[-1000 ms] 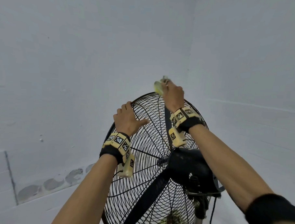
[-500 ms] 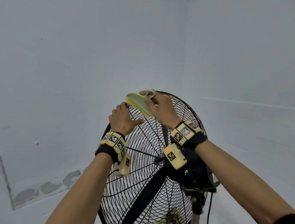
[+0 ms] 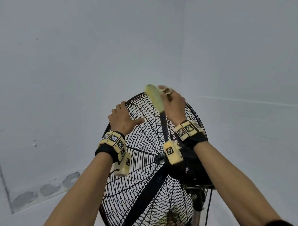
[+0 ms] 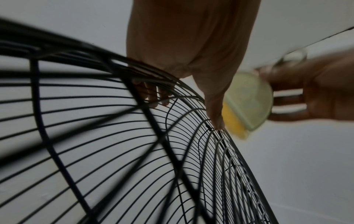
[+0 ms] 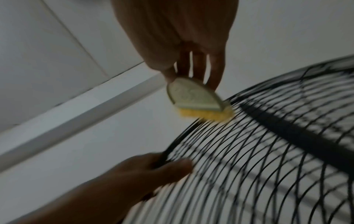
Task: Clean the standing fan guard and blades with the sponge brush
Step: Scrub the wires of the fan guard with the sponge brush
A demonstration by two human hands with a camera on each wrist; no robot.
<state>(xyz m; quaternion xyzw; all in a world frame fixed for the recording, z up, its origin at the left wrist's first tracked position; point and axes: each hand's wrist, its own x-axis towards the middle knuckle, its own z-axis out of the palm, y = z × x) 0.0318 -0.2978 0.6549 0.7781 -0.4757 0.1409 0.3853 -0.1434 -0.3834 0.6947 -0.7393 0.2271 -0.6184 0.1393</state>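
Two pale walls, the left wall (image 3: 61, 74) and the right wall (image 3: 249, 57), are meeting in a corner (image 3: 183, 46) that is running up the head view. A thin raised line (image 3: 247, 101) is crossing the right one. Low on the left, grey patches (image 3: 49, 188) are showing in a row beside a dark upright seam (image 3: 4, 183), with a few small marks (image 3: 35, 143) above them. A mottled brown-green shape (image 3: 170, 223) (too blurred to identify) is lying at the bottom edge. In the right wrist view, a pale band (image 5: 76, 109) is slanting across the wall
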